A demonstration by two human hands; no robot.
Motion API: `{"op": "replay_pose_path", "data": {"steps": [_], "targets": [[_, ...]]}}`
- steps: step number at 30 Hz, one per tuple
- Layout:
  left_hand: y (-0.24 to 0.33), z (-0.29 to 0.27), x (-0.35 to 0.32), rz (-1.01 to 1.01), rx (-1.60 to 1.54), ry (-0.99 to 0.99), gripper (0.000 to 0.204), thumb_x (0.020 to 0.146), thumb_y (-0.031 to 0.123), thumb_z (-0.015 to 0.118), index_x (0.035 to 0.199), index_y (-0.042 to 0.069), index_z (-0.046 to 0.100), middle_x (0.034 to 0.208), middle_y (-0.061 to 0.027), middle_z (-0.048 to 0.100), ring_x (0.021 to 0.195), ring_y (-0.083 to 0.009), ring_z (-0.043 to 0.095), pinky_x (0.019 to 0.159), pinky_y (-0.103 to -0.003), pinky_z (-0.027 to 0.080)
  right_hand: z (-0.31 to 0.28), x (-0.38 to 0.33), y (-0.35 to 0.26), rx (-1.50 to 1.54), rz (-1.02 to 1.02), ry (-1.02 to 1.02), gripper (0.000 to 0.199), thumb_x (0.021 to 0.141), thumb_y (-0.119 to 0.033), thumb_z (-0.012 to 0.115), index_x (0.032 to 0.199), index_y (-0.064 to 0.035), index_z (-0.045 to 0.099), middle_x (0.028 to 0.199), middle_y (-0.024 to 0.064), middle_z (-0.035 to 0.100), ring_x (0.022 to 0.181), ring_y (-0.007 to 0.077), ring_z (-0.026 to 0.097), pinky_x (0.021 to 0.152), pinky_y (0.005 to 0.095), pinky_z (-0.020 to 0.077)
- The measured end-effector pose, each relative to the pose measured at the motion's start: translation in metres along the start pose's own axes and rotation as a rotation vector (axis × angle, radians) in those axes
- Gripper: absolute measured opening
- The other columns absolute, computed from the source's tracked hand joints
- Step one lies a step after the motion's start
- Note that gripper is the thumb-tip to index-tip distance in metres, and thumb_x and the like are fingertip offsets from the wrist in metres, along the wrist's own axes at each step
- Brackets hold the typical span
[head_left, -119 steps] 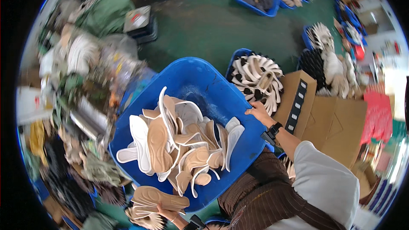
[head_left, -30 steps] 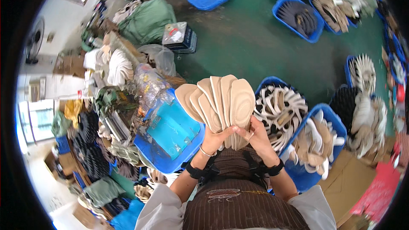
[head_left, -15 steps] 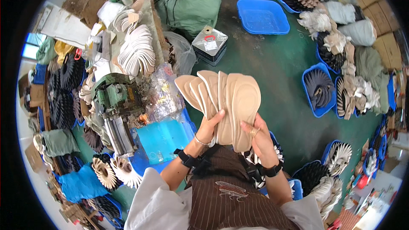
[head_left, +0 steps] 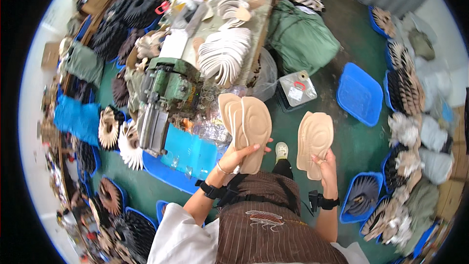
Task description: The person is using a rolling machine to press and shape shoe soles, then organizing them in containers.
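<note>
My left hand [head_left: 240, 157] is closed round a fanned stack of beige shoe insoles [head_left: 255, 122], the thumb lying across the front one. Apart from it, my right hand [head_left: 326, 167] grips a smaller bunch of beige insoles [head_left: 315, 139] by the lower end. A gap of floor shows between the two bunches. To the left stands a green machine [head_left: 172, 85] with a metal roller part, and a bright blue sheet [head_left: 190, 150] lies below it. White insoles [head_left: 224, 54] are spread in a curved row on the workbench behind.
A square metal can [head_left: 297, 90] with a red handle stands ahead, beside a large green sack [head_left: 303, 39]. An empty blue tub [head_left: 360, 94] sits on the floor to the right. Another blue tub [head_left: 362, 198] holds dark insoles. My shoe [head_left: 282, 151] shows on the green floor.
The single fan of insoles held in both hands is now split into two bunches, the right hand having moved away to the right. The view has turned, and the surroundings have shifted.
</note>
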State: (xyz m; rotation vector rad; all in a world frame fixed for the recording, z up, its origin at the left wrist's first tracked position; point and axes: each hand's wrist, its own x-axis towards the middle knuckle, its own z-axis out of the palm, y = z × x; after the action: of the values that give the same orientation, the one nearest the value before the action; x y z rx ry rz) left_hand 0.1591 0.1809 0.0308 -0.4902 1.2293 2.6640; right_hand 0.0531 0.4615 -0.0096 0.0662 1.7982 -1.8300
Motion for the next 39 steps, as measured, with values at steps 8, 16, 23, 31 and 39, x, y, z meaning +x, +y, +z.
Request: {"op": "replay_pose_path", "data": {"steps": [8, 16, 23, 31, 39], "targets": [[-0.038, -0.013, -0.038, 0.266, 0.14, 0.439, 0.041, 0.087, 0.013, 0.063, 0.123, 0.0, 0.048, 0.112, -0.0107, 0.06, 0.092, -0.0168, 0.06, 0.082, -0.032, 0.05, 0.036, 0.159, -0.029, -0.341, -0.065, -0.421, 0.043, 0.081, 0.008, 0.057, 0.123, 0.0032, 0.049, 0.116, 0.0085, 0.06, 0.106, 0.016, 0.055, 0.094, 0.0297, 0.0416], [-0.021, -0.019, -0.042, 0.331, -0.059, 0.678, 0.035, 0.089, 0.004, 0.056, 0.123, -0.003, 0.047, 0.112, -0.016, 0.06, 0.096, -0.0227, 0.061, 0.084, -0.037, 0.05, 0.204, 0.324, -0.067, -0.439, -0.237, -0.739, 0.047, 0.078, 0.005, 0.054, 0.125, 0.0042, 0.048, 0.117, 0.0076, 0.058, 0.106, 0.0154, 0.055, 0.094, 0.0289, 0.0422], [0.003, -0.022, -0.031, 0.395, -0.14, 0.803, 0.039, 0.086, -0.005, 0.054, 0.124, -0.004, 0.047, 0.118, -0.0166, 0.058, 0.104, -0.0237, 0.058, 0.093, -0.036, 0.045, 0.4, 0.417, -0.091, -0.4, -0.144, -0.993, 0.043, 0.08, 0.001, 0.058, 0.123, 0.0033, 0.05, 0.114, 0.0061, 0.059, 0.101, 0.0137, 0.055, 0.089, 0.0272, 0.0444], [0.009, -0.02, 0.03, 0.394, -0.356, 1.256, 0.047, 0.081, 0.006, 0.063, 0.124, -0.003, 0.046, 0.113, -0.0186, 0.059, 0.098, -0.0276, 0.061, 0.088, -0.039, 0.048, 0.572, 0.515, -0.007, -0.756, -0.204, -1.074, 0.037, 0.084, -0.022, 0.061, 0.109, 0.0053, 0.061, 0.104, 0.0151, 0.066, 0.095, 0.0229, 0.06, 0.083, 0.033, 0.0471], [0.064, -0.026, 0.098, 0.415, -0.446, 1.331, 0.041, 0.082, -0.004, 0.06, 0.121, -0.003, 0.048, 0.114, -0.0162, 0.058, 0.098, -0.0236, 0.059, 0.087, -0.036, 0.048, 0.58, 0.598, 0.08, -1.238, -0.359, -0.048, 0.038, 0.069, -0.031, 0.064, 0.08, 0.0057, 0.067, 0.087, 0.0244, 0.067, 0.086, 0.038, 0.064, 0.075, 0.0412, 0.0506]]}}
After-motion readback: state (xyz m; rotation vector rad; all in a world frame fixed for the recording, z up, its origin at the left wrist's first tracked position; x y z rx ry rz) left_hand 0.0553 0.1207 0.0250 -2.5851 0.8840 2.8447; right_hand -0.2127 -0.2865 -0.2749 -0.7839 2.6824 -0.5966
